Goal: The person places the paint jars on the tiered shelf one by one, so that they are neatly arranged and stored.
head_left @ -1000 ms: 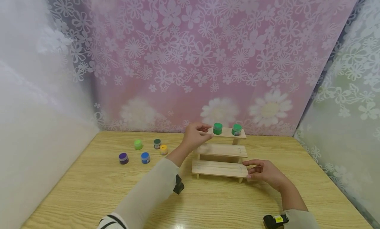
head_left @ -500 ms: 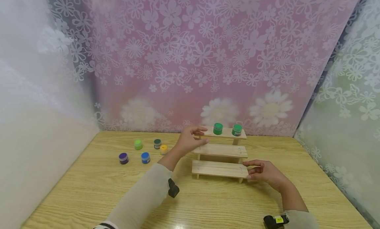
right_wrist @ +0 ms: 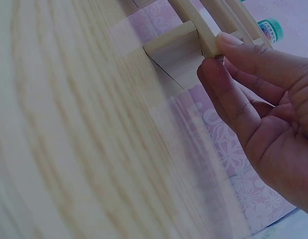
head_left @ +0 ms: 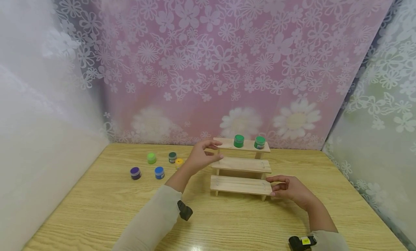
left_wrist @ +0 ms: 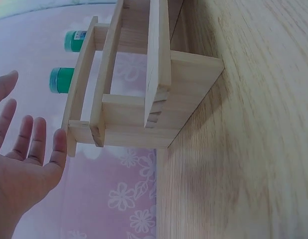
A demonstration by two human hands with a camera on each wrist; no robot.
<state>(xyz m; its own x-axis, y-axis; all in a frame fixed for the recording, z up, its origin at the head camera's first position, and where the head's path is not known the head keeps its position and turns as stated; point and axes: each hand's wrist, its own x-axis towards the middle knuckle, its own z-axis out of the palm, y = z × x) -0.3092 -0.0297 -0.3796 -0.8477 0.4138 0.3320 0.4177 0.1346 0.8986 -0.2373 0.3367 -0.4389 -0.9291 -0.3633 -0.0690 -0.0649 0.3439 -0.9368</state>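
Note:
A three-tier wooden stand (head_left: 241, 186) stands on the table, two green paint jars (head_left: 238, 141) upright on its top shelf. My left hand (head_left: 199, 158) is at the left end of the upper shelves with nothing in it. In the left wrist view, the fingers (left_wrist: 37, 137) are spread, one of them by the top shelf's end. My right hand (head_left: 292, 190) pinches the right end of the bottom shelf. Seen from the right wrist, the thumb (right_wrist: 231, 40) lies on one face of that board and the fingers are on the other side.
Left of the stand are several loose paint jars: light green (head_left: 151, 158), dark green (head_left: 172, 157), yellow (head_left: 178, 163), blue (head_left: 159, 172) and purple (head_left: 135, 173). A pink floral backdrop (head_left: 195, 81) rises behind the wooden table (head_left: 97, 215).
My left hand has drawn back leftward from the nearer green jar, past the left end of the top shelf. The right hand stays at the bottom shelf and the jars stay put.

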